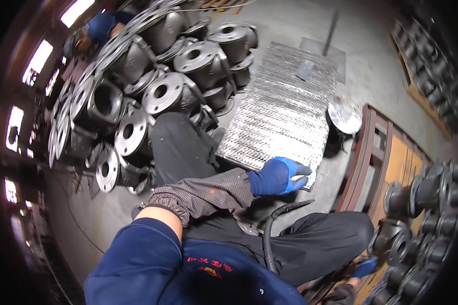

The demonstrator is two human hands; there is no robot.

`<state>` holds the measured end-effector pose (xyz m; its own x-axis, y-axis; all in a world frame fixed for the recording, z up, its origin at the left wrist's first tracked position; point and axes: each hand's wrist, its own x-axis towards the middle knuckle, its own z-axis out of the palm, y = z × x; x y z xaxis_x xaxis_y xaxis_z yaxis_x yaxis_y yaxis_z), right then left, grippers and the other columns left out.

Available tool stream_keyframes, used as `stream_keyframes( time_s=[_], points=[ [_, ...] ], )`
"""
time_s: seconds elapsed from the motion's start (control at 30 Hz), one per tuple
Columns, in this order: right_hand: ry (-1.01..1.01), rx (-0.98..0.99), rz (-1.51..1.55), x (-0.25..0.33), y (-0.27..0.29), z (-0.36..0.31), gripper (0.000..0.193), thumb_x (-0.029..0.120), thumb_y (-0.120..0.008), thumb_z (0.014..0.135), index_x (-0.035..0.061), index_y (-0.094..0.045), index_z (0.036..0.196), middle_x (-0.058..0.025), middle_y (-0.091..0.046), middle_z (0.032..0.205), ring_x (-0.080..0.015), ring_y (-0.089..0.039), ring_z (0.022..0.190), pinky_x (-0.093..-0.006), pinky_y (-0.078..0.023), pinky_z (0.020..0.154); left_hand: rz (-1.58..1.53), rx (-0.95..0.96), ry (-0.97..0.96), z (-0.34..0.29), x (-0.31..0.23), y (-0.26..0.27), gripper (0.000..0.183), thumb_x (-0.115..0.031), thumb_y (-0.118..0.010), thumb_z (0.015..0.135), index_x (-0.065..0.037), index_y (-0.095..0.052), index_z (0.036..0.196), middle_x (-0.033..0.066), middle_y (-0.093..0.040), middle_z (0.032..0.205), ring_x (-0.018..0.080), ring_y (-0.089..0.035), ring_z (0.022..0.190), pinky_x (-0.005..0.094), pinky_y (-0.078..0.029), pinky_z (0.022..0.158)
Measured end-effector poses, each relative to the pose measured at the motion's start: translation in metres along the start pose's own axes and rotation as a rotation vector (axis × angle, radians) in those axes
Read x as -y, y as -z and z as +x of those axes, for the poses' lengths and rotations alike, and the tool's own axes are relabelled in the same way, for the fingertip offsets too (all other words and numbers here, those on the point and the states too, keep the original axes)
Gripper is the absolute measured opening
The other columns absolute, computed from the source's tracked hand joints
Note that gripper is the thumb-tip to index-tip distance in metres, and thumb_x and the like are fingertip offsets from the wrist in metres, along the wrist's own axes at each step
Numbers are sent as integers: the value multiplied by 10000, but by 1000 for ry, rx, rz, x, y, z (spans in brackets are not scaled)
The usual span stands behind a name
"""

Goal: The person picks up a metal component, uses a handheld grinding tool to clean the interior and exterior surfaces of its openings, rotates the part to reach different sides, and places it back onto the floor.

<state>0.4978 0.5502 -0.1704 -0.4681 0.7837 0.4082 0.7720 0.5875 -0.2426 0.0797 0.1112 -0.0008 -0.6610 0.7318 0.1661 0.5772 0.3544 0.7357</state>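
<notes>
My left hand (280, 177), in a blue knit glove with a smooth coated palm, rests at the near right corner of a silvery ribbed metal plate (275, 122). Its fingers point right and are apart, with no object visible in them. A small grey flat piece (305, 69) lies on the plate's far part. Down at the lower right, my right hand (365, 267), also gloved in blue, is beside dark flanged metal castings (391, 236) on a wooden pallet. It is small and partly shadowed, so its fingers cannot be made out. A black ribbed hose (268, 244) runs across my lap.
Grey flanged valve-body castings (163, 94) are stacked high at the left, close to my knee. Right of the plate stands a round container with a pale top (344, 116), near a reddish-brown frame (359, 157). Another person (99, 28) bends behind the stack. More castings (427, 61) line the far right.
</notes>
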Motion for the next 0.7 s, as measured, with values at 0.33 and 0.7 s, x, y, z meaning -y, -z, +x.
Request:
stream_keyframes(
  time_s=[0.33, 0.7],
  points=[
    [108, 258, 822, 226, 56, 143, 423, 289, -369, 1009, 28, -445, 1333, -91, -525, 1294, -223, -517, 1148, -279, -399, 940, 458, -217, 188, -31, 35, 145, 382, -487, -620, 775, -160, -705, 954, 95, -681, 797, 295, -654, 754, 414, -506, 681],
    [470, 399, 1224, 556, 118, 126, 378, 308, -433, 997, 41, -569, 1228, -70, -654, 1020, -43, -483, 596, -194, -452, 582, 970, -135, 1052, -74, 137, 274, 773, -481, -654, 730, -61, -414, 1333, 150, -672, 986, 303, -652, 918, 428, -471, 829]
  ],
)
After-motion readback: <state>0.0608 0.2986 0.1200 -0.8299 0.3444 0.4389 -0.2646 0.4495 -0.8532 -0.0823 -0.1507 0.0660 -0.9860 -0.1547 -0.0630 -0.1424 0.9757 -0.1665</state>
